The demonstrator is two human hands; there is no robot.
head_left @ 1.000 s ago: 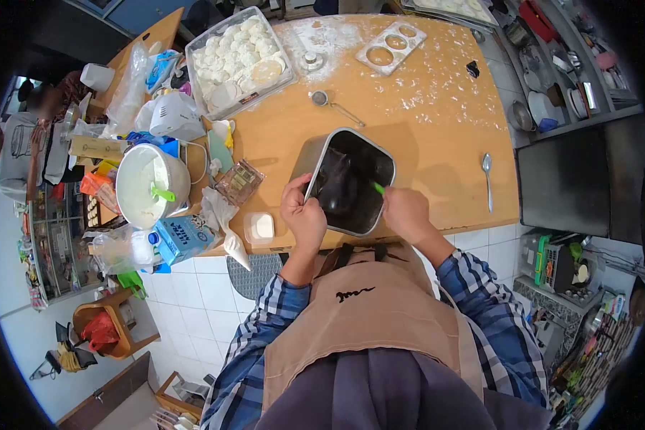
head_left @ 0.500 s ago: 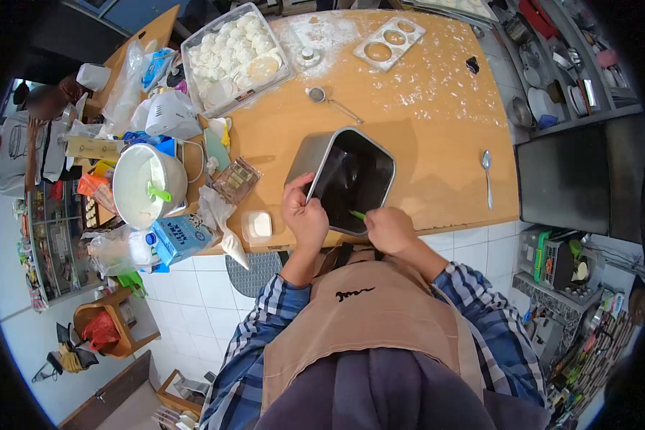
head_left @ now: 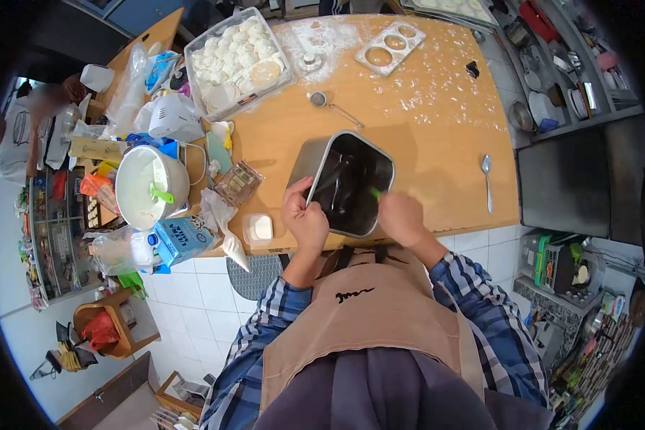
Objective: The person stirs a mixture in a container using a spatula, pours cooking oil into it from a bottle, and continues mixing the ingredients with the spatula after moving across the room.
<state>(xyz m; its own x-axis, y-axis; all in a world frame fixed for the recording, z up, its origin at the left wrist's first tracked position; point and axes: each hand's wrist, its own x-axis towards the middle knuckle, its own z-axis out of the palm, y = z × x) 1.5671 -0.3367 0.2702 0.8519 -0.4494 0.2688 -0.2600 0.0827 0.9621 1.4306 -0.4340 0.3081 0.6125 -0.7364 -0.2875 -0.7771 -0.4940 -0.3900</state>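
A deep rectangular metal container (head_left: 305,166) stands tilted towards me at the table's near edge, with dark, glossy contents (head_left: 347,172) inside. My left hand (head_left: 306,217) is closed on its left rim. In my right hand (head_left: 401,217), at the container's right side, is a green-handled utensil (head_left: 375,193); its working end is inside and cannot be made out. Left of my left hand are a small clear tub (head_left: 258,229) with something white in it and a filled piping bag (head_left: 229,240).
On the left stand a white bowl (head_left: 127,204) with a green utensil, a milk carton (head_left: 186,240) and a hand mixer (head_left: 174,117). A tray of dough balls (head_left: 240,54), a small strainer (head_left: 318,99) and a mould with round holes (head_left: 390,49) lie farther back. A spoon (head_left: 488,183) rests at right.
My right hand has moved right and slightly up with the green-handled utensil, from the container's near edge to its right side. My left hand keeps its hold on the rim.
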